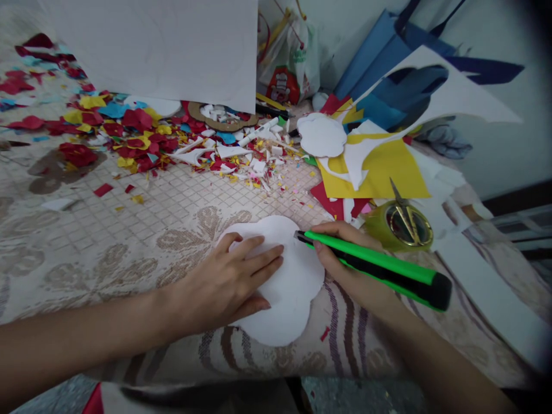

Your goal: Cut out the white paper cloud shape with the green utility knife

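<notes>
A white flower-shaped foam or card piece (280, 310) lies flat near the table's front edge. My left hand (241, 276) rests on its left side, fingers spread and pressing down. In my right hand (345, 247) is a green and black utility knife (375, 264), held like a pen with its handle slanting down to the right. The knife's tip is over the upper right part of the white piece; whether the blade touches it I cannot tell. Parts of the right fingers are hidden behind the knife.
Coloured paper scraps (142, 132) spread across the back. Behind them stands a large white sheet (164, 52). To the right are another white flower shape (321, 135), yellow sheets (383, 167), a white offcut (466, 92), scissors (405, 215) on a tape roll (375, 227), and a blue bag (371, 57).
</notes>
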`<state>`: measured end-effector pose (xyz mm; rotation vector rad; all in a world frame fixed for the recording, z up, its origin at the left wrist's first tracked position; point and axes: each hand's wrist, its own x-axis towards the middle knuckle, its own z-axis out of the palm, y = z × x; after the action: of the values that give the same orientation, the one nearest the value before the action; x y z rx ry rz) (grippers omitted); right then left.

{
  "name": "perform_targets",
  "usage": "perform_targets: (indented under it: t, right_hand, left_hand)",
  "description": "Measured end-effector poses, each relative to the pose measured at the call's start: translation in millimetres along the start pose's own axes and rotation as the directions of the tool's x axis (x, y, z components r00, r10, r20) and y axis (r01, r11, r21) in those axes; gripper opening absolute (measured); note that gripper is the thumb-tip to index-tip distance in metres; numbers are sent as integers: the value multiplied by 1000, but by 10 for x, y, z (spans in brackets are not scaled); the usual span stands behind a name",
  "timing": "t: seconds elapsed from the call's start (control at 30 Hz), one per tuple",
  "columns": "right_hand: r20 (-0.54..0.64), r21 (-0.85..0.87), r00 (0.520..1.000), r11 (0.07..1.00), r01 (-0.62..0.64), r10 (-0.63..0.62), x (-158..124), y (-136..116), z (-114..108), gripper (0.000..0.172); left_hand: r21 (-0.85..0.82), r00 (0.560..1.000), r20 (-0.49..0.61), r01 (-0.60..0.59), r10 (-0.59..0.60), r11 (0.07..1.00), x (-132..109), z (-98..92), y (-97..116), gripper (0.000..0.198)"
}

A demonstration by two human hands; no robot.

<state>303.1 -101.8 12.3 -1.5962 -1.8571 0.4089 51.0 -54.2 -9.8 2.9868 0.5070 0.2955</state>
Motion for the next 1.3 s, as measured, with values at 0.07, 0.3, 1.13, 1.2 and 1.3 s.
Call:
perform_targets:
  t: [0.07,0.3,1.13,1.2,1.3]
  right_hand:
    - [-3,15,1000,1000,1,-1,-4,-8,-9,14]
    - [29,11,999,999,-47,47,-32,2,-66,16]
    - [265,163,952,980,113,-154,123,140,-277,19]
    - [273,165,947,978,128,-170,121,158,-272,19]
    - [298,175,937,976,133,-181,125,175,-267,19]
  left_hand:
    - [4,1000,-9,7,-7,1000,-3,-1,8,50]
    - [20,999,-32,25,-24,1000,-15,7,41,49]
    - [-57,1000,-8,28,-29,998,-13,-7,-22,47]
    - [-63,999,-16,37,-38,997,-10,-1,-24,47]
    - [-66,999,-25,41,-42,997,-7,4,-21,46]
